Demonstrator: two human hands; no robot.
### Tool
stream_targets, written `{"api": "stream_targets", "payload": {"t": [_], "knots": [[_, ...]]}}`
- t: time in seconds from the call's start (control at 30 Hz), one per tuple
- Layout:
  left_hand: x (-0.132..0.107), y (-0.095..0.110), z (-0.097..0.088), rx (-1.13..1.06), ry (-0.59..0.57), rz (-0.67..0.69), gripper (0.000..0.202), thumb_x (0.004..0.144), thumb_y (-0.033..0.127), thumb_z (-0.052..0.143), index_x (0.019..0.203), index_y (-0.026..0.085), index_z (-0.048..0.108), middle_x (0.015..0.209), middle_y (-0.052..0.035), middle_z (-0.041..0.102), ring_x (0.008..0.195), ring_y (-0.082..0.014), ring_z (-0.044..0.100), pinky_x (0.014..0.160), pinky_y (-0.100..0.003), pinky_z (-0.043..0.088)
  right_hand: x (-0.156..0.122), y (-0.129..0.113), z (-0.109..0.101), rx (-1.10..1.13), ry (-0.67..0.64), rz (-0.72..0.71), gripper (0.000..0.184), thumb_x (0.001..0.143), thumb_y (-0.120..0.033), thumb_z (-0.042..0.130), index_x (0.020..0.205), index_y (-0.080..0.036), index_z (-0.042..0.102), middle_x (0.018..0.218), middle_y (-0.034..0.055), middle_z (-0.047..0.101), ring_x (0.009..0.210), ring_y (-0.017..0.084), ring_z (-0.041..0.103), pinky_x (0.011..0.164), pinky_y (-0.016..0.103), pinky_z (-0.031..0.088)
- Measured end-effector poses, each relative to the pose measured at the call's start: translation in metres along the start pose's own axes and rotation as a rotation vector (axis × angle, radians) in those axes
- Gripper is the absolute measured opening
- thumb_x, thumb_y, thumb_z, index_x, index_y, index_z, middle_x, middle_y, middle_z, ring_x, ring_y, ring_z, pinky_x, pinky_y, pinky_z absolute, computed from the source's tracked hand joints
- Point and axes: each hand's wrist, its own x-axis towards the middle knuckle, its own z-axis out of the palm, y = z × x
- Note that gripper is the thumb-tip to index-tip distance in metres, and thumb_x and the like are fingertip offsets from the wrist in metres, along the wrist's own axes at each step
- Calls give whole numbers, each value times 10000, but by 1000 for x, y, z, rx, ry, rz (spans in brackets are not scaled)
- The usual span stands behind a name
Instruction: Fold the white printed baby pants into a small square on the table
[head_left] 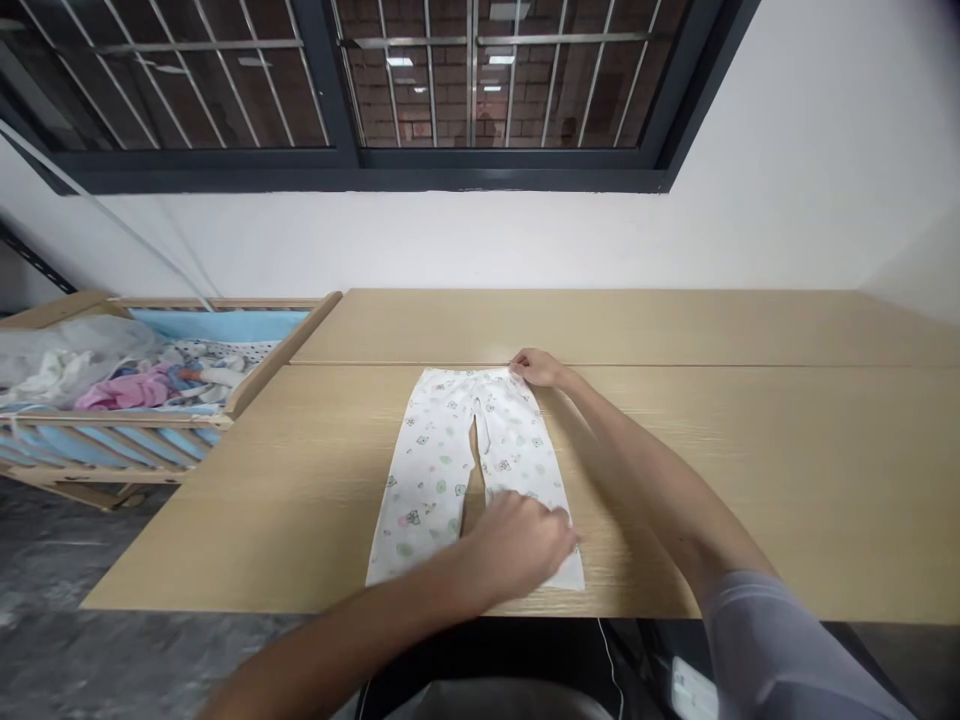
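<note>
A small pair of white patterned trousers [439, 465] lies flat on the wooden table [750, 450], waistband at the far end, legs toward me. My right hand [536, 367] rests at the waistband's right corner, fingers curled on the cloth. My left hand [525, 545] reaches across to the right leg near its hem and is smeared by motion; its fingers appear bent over the fabric.
A wooden crib [247, 385] with a heap of clothes [135, 385] stands at the table's left. A white wall and a dark-framed barred window [360, 160] lie behind. A white cable [611, 670] hangs under the table's near edge.
</note>
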Motion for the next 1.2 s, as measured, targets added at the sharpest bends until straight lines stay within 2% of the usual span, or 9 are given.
{"api": "stream_targets", "payload": {"t": [0.07,0.13,0.27,0.4,0.63,0.83,1.03,1.13,1.2], "knots": [[-1,12,14,-37,-44,9,581,994,610,412,763,162,701,654,-86,697,604,-239,661,636,-385,473,0,-2,-1,-20,-4,19,173,891,-238,650,970,-117,746,1045,132,756,937,202,685,776,240,464],[-1,20,24,-37,-82,-9,607,921,690,491,835,138,729,735,-137,734,667,-306,698,628,-420,486,-1,-5,-2,-40,5,38,169,868,-232,673,964,-114,748,1029,137,756,938,212,686,784,247,462],[-3,26,30,-48,-95,-2,372,932,438,532,947,115,717,861,-161,757,711,-325,719,639,-439,500,-7,-15,-5,-48,26,63,199,837,-224,695,1000,-117,731,1000,118,747,892,198,673,753,240,456],[-16,19,14,-186,-22,-45,250,910,302,489,792,176,671,746,-97,728,644,-249,684,617,-384,459,-13,-38,-17,-4,40,61,246,811,-177,687,1050,-121,702,912,77,732,779,161,647,670,217,443],[-82,-2,-25,-734,210,-413,365,955,384,449,635,237,544,597,1,661,578,-155,595,554,-280,403,-7,-101,-20,101,86,5,187,823,-224,693,974,-114,676,867,65,715,700,121,615,618,203,437],[-142,-24,-11,-899,325,-712,485,938,538,447,585,230,570,574,-12,639,552,-163,565,539,-272,400,13,-153,22,85,100,-3,219,800,-276,724,939,-118,665,834,52,706,694,123,607,645,214,453],[-171,-42,12,-707,333,-897,496,946,545,397,593,234,554,560,-24,650,543,-185,604,556,-287,397,26,-183,77,-24,50,10,102,747,-173,706,827,-126,663,768,81,688,757,181,640,669,248,463],[-179,-45,19,-412,293,-955,432,949,465,400,624,242,575,611,-32,692,575,-210,649,555,-297,373,27,-186,91,-63,24,-9,95,765,-176,694,835,-123,656,750,89,679,763,204,656,667,263,467],[-184,-45,21,-164,337,-982,374,937,439,456,641,250,582,621,-25,699,577,-221,660,544,-300,359,23,-186,93,-76,23,-34,139,816,-222,672,910,-121,652,794,105,690,809,223,668,695,278,479]]}}
